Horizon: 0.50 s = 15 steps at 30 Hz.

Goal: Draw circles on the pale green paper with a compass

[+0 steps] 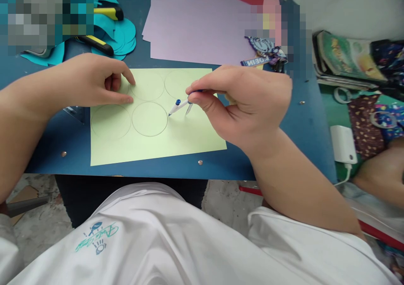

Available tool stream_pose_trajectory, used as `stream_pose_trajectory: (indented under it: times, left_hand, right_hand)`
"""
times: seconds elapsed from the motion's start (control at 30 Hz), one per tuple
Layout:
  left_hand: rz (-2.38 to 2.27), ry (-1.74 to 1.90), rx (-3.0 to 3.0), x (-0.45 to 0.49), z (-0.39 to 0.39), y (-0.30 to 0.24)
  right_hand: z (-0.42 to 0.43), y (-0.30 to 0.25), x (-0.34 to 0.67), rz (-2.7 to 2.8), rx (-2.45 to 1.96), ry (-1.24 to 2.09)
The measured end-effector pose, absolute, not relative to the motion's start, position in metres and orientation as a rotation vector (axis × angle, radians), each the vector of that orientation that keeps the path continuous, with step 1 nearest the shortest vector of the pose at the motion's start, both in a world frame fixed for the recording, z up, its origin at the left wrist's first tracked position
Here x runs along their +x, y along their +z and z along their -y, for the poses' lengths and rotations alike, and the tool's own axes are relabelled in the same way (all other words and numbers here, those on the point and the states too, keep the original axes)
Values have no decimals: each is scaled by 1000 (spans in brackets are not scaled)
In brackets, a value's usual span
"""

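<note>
On the blue-topped desk (303,125), right hand (249,104) pinches white-and-blue compass (180,105), left hand (97,81), half-open, presses pale-green rectangular paper (158,150); about five pencil-thin circles (150,136) drawn, lower right unmarked.

Pale green sheet (195,139): paper, matt, smooth, faintly lined in pencil-grey. Compass (174,108): white and blue parts look like smooth plastic; thin leg too small to judge. Lilac sheets (195,24): matt paper or card. Teal cut-outs (126,38): thin, matt; paper or foam, cannot tell. Cutter (97,44): yellow and black, plastic-looking. Tabletop (233,165): blue, smooth, dull sheen; studs (200,162) shiny, metallic. Shirt (176,234): soft creased cloth. Box (344,144): smooth white plastic. Floor (224,201): mottled, rough-looking
</note>
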<state>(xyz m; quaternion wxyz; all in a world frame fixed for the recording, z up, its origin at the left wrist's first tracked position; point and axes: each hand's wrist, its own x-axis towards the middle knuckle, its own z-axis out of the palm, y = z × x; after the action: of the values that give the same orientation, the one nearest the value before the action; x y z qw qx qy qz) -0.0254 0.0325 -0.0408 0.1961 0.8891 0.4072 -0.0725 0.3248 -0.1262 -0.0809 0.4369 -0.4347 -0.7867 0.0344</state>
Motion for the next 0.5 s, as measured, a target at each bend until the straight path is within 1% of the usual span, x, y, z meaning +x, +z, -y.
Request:
stream_pose_trajectory:
  times: [0.5]
  left_hand:
    - [-1174, -239, 2503, -25, -31, -39]
  right_hand:
    - [125, -84, 322, 1947, -1014, 32]
